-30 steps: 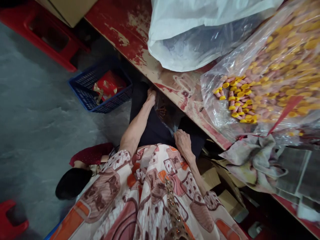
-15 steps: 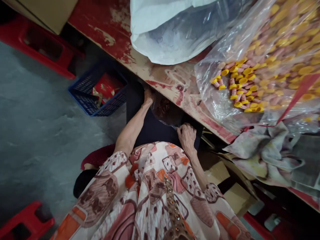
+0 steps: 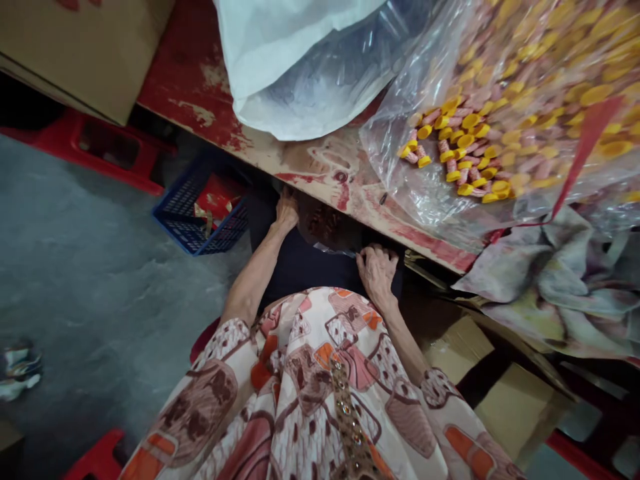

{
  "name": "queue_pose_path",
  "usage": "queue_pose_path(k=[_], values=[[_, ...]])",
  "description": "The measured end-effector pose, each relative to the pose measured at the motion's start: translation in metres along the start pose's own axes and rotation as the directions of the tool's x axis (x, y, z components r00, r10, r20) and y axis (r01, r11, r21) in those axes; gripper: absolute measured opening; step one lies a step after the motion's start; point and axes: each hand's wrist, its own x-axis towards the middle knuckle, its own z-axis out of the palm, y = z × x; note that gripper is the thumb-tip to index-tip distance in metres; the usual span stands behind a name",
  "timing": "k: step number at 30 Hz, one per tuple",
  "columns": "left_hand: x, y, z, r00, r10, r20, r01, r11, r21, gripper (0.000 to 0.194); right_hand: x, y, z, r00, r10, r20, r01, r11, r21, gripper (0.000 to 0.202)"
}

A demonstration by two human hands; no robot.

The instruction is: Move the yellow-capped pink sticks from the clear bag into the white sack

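A clear plastic bag with small reddish-brown pieces inside lies over my dark-trousered lap, partly beneath the table edge. My left hand is closed at the bag's left side; its fingertips are in shadow under the table. At the bag's near right corner, my right hand has its fingers curled down, closed on the plastic edge. The pieces in the bag are too dim to name.
The worn red table carries a white sack and a clear bag of yellow-capped pink pieces. A blue basket stands left, cardboard boxes lower right. A crumpled cloth hangs over the edge.
The view has shifted a little, so the table and its bags appear further left. Both hands stay at the plastic bag; the left forearm is slightly more upright.
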Motion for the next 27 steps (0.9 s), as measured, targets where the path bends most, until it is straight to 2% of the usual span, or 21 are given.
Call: queue_pose_path(k=[1, 2, 3, 4, 5, 6, 8, 9, 11, 12, 14, 17, 20, 22, 23, 27], values=[[-0.009, 0.01, -0.005, 1.0, 0.014, 0.025, -0.017, 0.992, 0.125, 0.048, -0.001, 0.0, -0.001, 1.0, -0.013, -0.014, 0.013, 1.0, 0.009, 0.021], [-0.019, 0.02, -0.011, 0.997, 0.005, 0.074, -0.03, 0.939, 0.343, 0.053, -0.002, 0.0, -0.003, 0.999, -0.028, -0.033, 0.029, 0.999, 0.025, 0.021], [-0.03, 0.03, -0.017, 0.992, -0.026, 0.127, -0.048, 0.834, 0.55, 0.054, -0.004, 0.0, -0.004, 0.997, -0.046, -0.059, 0.049, 0.997, 0.051, 0.023], [-0.041, 0.039, -0.025, 0.976, -0.055, 0.213, -0.102, 0.744, 0.661, 0.047, -0.006, -0.001, -0.004, 0.993, -0.062, -0.1, 0.07, 0.994, 0.087, 0.025], [-0.051, 0.047, -0.033, 0.951, -0.072, 0.302, -0.167, 0.7, 0.695, 0.035, -0.007, -0.003, -0.005, 0.985, -0.078, -0.155, 0.1, 0.986, 0.137, 0.027], [-0.058, 0.055, -0.041, 0.923, -0.062, 0.379, -0.228, 0.706, 0.671, 0.026, -0.007, -0.005, -0.006, 0.97, -0.081, -0.231, 0.128, 0.973, 0.194, 0.029], [-0.063, 0.071, -0.054, 0.898, 0.108, 0.427, -0.346, 0.774, 0.531, 0.025, -0.003, -0.01, -0.013, 0.908, -0.054, -0.416, 0.19, 0.938, 0.292, 0.029], [-0.058, 0.082, -0.058, 0.887, 0.237, 0.397, -0.414, 0.79, 0.452, 0.026, 0.003, -0.011, -0.02, 0.862, -0.034, -0.506, 0.225, 0.92, 0.322, 0.027], [-0.033, 0.104, -0.059, 0.839, 0.482, 0.254, -0.544, 0.762, 0.35, 0.026, 0.027, -0.011, -0.037, 0.772, 0.009, -0.635, 0.277, 0.895, 0.349, 0.022], [-0.013, 0.115, -0.055, 0.805, 0.567, 0.175, -0.59, 0.736, 0.332, 0.025, 0.045, -0.009, -0.046, 0.743, 0.028, -0.669, 0.285, 0.891, 0.354, 0.023], [0.036, 0.135, -0.039, 0.766, 0.641, 0.05, -0.618, 0.713, 0.332, 0.024, 0.09, -0.001, -0.06, 0.729, 0.074, -0.68, 0.25, 0.897, 0.366, 0.037], [0.113, 0.158, -0.005, 0.775, 0.629, -0.066, -0.562, 0.732, 0.384, 0.03, 0.159, 0.013, -0.069, 0.765, 0.112, -0.635, 0.147, 0.928, 0.341, 0.063], [0.167, 0.168, 0.025, 0.802, 0.59, -0.093, -0.498, 0.746, 0.442, 0.05, 0.205, 0.021, -0.065, 0.845, 0.107, -0.524, 0.062, 0.954, 0.294, 0.069], [0.184, 0.167, 0.038, 0.812, 0.58, -0.069, -0.489, 0.739, 0.464, 0.052, 0.218, 0.026, -0.059, 0.869, 0.121, -0.48, 0.04, 0.949, 0.311, 0.062], [0.187, 0.164, 0.043, 0.815, 0.578, -0.052, -0.491, 0.734, 0.469, 0.048, 0.219, 0.028, -0.056, 0.864, 0.136, -0.486, 0.041, 0.941, 0.337, 0.057], [0.177, 0.146, 0.044, 0.818, 0.575, 0.023, -0.507, 0.701, 0.502, 0.029, 0.208, 0.037, -0.051, 0.781, 0.193, -0.594, 0.086, 0.909, 0.408, 0.046]])
